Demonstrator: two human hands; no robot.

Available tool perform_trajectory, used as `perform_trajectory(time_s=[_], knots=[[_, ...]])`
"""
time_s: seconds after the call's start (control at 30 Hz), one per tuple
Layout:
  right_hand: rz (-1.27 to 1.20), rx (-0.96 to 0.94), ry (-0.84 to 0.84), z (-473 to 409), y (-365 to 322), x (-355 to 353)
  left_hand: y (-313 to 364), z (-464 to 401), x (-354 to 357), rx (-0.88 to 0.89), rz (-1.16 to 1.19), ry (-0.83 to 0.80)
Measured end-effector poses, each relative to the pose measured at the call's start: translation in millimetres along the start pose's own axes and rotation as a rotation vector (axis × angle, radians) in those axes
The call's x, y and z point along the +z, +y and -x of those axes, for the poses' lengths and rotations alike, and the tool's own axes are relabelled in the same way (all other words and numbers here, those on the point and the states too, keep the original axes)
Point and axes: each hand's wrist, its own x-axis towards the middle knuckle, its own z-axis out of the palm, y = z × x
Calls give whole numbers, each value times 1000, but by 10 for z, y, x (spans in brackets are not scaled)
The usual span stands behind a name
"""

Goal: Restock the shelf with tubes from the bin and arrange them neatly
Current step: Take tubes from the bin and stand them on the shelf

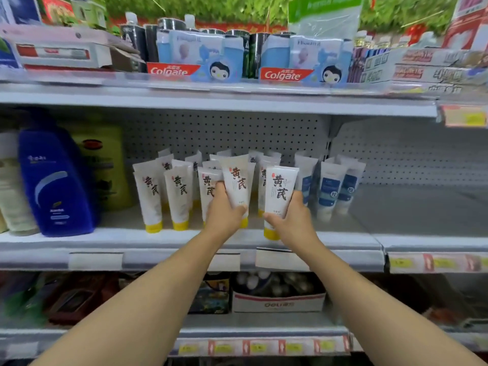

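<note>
Bare forearms reach in as the left hand [224, 211] and right hand [291, 217] each clasp a yellow-capped tube [236, 180], cap down, apparently to fill front-row gaps on the shelf [184, 240].

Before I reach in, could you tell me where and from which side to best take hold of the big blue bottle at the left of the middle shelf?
Grip the blue bottle round its narrower upper body, coming from the open shelf front. It stands upright, wedged between a pale bottle on its left and a yellow-green bottle behind to its right, so its sides are crowded and only the front face is clear.
</note>
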Motion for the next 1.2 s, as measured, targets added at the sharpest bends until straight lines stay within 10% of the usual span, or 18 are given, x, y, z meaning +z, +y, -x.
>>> perform_trajectory(time_s=[1.2], knots=[[469,-99,-124,296,404,33,-10,4,270,-237,-188,19]])
